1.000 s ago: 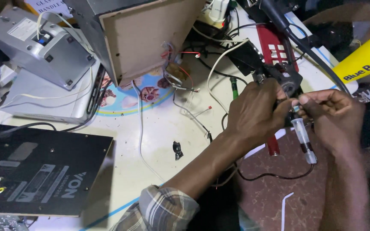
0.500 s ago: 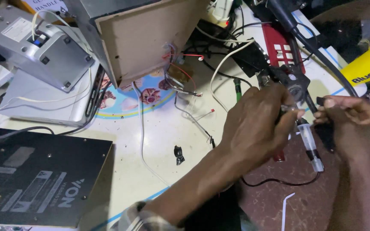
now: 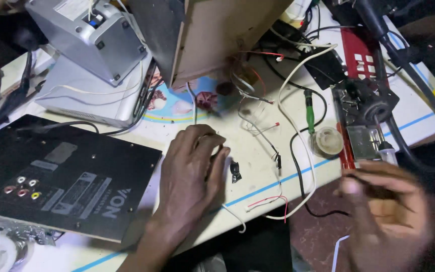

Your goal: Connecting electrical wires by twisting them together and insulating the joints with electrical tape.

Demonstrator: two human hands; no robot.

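L hand [image 3: 190, 174] flat, fingers spread, by small black clip [image 3: 235, 171]; grey-labelled black panel [image 3: 61, 176] beside it.
R hand [image 3: 383, 211] blurred, grip unclear; earlier both hands were up at soldering stand [image 3: 363, 108].

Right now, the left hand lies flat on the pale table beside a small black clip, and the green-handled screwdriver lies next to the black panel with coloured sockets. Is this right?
Not quite. The head view shows the green-handled screwdriver far from the black panel with coloured sockets; it lies beside the round solder spool. The left hand does lie flat on the pale table beside the small black clip.
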